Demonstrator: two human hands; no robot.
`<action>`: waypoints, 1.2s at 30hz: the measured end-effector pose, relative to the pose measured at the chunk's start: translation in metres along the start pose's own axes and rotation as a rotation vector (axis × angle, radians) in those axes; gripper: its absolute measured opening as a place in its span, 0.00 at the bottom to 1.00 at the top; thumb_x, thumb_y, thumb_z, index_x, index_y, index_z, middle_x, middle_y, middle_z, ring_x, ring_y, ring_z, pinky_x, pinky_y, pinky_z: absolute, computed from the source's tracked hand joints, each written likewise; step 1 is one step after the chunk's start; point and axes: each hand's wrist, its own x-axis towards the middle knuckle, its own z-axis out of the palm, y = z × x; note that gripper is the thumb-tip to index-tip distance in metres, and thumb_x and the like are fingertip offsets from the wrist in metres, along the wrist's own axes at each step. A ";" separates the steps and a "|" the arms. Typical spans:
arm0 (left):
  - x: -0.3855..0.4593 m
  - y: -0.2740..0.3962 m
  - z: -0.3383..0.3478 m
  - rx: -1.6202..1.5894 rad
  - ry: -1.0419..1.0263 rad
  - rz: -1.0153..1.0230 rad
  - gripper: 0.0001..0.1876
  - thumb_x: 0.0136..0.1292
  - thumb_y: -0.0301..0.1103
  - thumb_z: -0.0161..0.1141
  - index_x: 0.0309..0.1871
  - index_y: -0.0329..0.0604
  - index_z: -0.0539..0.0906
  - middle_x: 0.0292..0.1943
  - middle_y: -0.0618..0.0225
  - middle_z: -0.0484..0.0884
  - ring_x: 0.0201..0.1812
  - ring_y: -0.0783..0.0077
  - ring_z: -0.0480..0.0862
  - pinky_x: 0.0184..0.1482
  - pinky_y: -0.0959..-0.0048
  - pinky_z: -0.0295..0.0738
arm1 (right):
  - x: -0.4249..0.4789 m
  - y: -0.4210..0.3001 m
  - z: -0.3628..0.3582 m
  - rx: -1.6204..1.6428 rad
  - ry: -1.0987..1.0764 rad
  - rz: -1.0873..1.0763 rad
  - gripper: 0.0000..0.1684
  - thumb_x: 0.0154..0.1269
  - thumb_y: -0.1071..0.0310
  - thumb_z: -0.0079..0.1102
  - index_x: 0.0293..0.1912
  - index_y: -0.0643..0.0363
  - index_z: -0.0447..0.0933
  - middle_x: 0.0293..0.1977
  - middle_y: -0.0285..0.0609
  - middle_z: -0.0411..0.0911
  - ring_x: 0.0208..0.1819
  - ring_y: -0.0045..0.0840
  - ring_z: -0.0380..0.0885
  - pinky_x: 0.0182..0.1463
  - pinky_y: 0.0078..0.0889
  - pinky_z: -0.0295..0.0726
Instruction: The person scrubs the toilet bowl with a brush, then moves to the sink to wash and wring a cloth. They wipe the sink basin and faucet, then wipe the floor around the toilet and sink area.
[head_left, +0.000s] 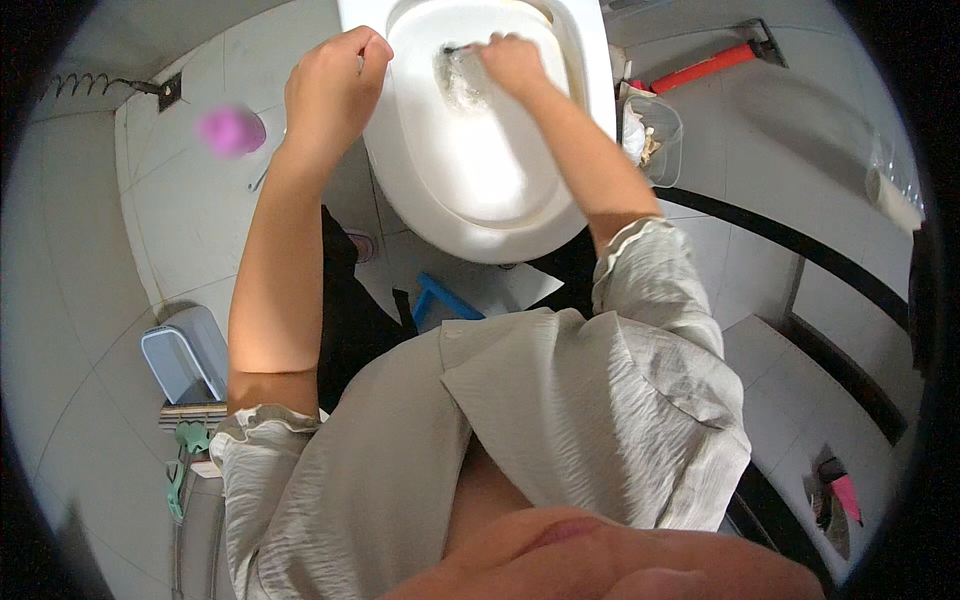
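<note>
A white toilet bowl (480, 180) stands in front of me, with foamy water (463, 86) at its back. Over the inside of the bowl, my right hand (512, 66) is closed around a thin, dark-tipped tool (452, 49), whose kind I cannot tell; its tip is at the water's edge. My left hand (335, 86) is curled into a loose fist above the left rim. Whether anything is inside that fist is hidden by the fingers.
A clear plastic bin (667, 142) with waste stands right of the toilet. A blurred pink object (231, 131) is at the left. A blue-grey container (184, 352) stands lower left, by green-headed tools (193, 437). A black curved edge (795, 240) runs at the right.
</note>
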 end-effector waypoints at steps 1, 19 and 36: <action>0.000 0.001 -0.002 0.012 -0.002 0.000 0.13 0.65 0.35 0.47 0.31 0.41 0.81 0.20 0.67 0.77 0.21 0.74 0.73 0.28 0.73 0.68 | 0.006 0.019 -0.012 -0.024 0.017 -0.026 0.15 0.59 0.69 0.50 0.43 0.46 0.81 0.40 0.44 0.79 0.43 0.35 0.80 0.35 0.36 0.81; -0.009 -0.001 0.011 0.040 0.064 0.253 0.12 0.60 0.30 0.46 0.21 0.40 0.73 0.17 0.61 0.74 0.17 0.59 0.73 0.23 0.66 0.72 | -0.025 0.047 -0.101 -0.315 -0.449 0.074 0.12 0.60 0.67 0.52 0.41 0.56 0.81 0.40 0.44 0.82 0.41 0.34 0.82 0.40 0.39 0.81; -0.010 0.007 -0.004 -0.006 -0.109 -0.030 0.16 0.66 0.40 0.43 0.34 0.43 0.81 0.20 0.65 0.77 0.22 0.73 0.74 0.29 0.72 0.68 | -0.059 -0.056 0.030 0.629 -0.628 0.309 0.17 0.65 0.64 0.45 0.44 0.64 0.77 0.44 0.55 0.79 0.46 0.44 0.78 0.49 0.40 0.77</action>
